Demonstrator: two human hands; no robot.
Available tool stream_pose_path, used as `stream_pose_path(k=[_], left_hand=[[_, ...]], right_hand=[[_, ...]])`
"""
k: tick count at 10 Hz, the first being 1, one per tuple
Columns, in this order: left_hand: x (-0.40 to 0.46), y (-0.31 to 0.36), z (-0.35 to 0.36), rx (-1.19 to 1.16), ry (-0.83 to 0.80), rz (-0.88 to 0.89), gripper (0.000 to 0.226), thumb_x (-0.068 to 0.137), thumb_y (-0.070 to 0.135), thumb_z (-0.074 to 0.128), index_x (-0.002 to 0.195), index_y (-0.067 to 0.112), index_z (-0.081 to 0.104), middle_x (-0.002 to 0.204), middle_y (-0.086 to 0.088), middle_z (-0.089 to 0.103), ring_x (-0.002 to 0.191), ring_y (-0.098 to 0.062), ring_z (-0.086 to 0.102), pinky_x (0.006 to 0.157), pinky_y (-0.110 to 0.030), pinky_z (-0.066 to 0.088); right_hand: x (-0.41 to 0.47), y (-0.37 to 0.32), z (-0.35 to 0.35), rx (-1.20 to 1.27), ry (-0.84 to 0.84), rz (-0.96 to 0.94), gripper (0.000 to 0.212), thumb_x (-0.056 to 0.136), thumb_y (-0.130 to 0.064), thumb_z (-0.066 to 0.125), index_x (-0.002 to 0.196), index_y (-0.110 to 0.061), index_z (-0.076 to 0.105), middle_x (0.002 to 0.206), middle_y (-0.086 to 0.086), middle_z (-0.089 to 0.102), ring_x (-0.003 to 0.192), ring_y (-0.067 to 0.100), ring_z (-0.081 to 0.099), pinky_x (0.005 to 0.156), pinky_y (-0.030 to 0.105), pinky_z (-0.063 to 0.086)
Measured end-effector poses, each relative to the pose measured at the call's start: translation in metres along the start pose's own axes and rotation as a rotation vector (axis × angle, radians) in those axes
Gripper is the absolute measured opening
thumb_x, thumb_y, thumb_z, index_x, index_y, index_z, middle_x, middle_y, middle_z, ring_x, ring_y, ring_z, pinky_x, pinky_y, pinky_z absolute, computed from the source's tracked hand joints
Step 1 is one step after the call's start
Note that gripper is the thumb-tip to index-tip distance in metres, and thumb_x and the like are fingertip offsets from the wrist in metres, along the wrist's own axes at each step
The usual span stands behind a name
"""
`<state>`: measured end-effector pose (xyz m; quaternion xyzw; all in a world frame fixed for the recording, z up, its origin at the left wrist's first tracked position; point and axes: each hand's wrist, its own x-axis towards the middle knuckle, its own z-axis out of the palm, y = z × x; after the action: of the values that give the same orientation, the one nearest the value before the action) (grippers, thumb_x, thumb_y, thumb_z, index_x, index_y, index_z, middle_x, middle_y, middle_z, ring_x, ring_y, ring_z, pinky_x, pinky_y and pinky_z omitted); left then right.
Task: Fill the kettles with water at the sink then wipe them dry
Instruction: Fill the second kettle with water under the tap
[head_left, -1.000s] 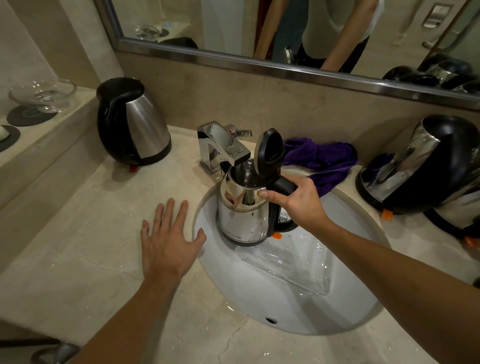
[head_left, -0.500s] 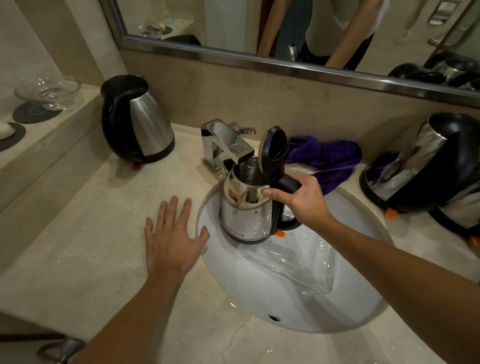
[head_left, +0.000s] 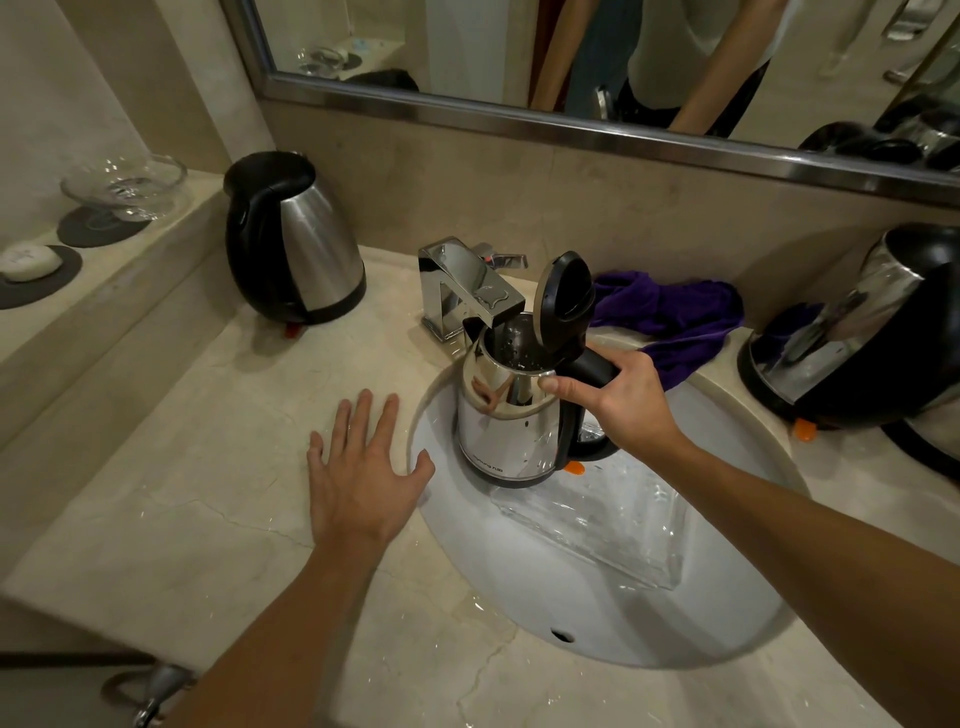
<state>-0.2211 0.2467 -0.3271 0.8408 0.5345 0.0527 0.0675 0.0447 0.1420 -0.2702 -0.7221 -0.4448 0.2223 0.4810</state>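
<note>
Now the right hand (head_left: 631, 402) grips the open kettle (head_left: 511, 415) under the tap (head_left: 470, 291) for filling, the left hand (head_left: 363, 475) lies flat and holds nothing, and turning on water looks next.

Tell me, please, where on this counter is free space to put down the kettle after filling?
Free: the marble counter between the left hand and the closed kettle by the wall; also the near edge before the sink. Crowded: right of the sink, two kettles and the purple cloth. The right hand holds the open kettle under the faucet.

Steel kettle (head_left: 506, 415), lid open, upright under faucet (head_left: 467, 291) in sink (head_left: 597, 613).
</note>
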Motion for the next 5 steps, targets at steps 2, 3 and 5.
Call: stream_pose_path(k=[2, 3, 5], left_hand=[[0.0005, 0.0002, -0.0011, 0.002, -0.009, 0.000, 0.081, 0.093, 0.068, 0.035, 0.162, 0.037, 0.004, 0.171, 0.003, -0.002, 0.157, -0.018, -0.005, 0.126, -0.050, 0.004], [-0.0002, 0.0008, -0.0023, 0.000, -0.007, -0.001, 0.081, 0.093, 0.067, 0.035, 0.162, 0.037, 0.005, 0.171, 0.004, -0.002, 0.157, -0.018, -0.004, 0.125, -0.050, 0.004], [-0.0003, 0.0007, -0.0030, 0.018, -0.024, 0.005, 0.081, 0.094, 0.068, 0.032, 0.162, 0.037, 0.001, 0.171, 0.003, -0.004, 0.157, -0.018, -0.007, 0.125, -0.050, 0.002]], right_hand=[[-0.0004, -0.0003, -0.0006, 0.000, 0.002, -0.034, 0.032, 0.070, -0.059, 0.079, 0.094, -0.041, 0.068, 0.081, -0.008, 0.071, 0.081, 0.007, 0.068, 0.071, 0.021, 0.052], [0.0007, 0.0014, -0.0004, -0.004, 0.000, -0.034, 0.035, 0.073, -0.054, 0.081, 0.099, -0.033, 0.071, 0.082, -0.007, 0.071, 0.081, 0.008, 0.069, 0.072, 0.021, 0.051], [-0.0007, -0.0016, -0.0011, -0.002, -0.004, -0.020, 0.027, 0.074, -0.051, 0.081, 0.092, -0.038, 0.067, 0.072, -0.017, 0.067, 0.074, 0.004, 0.066, 0.068, 0.016, 0.047]])
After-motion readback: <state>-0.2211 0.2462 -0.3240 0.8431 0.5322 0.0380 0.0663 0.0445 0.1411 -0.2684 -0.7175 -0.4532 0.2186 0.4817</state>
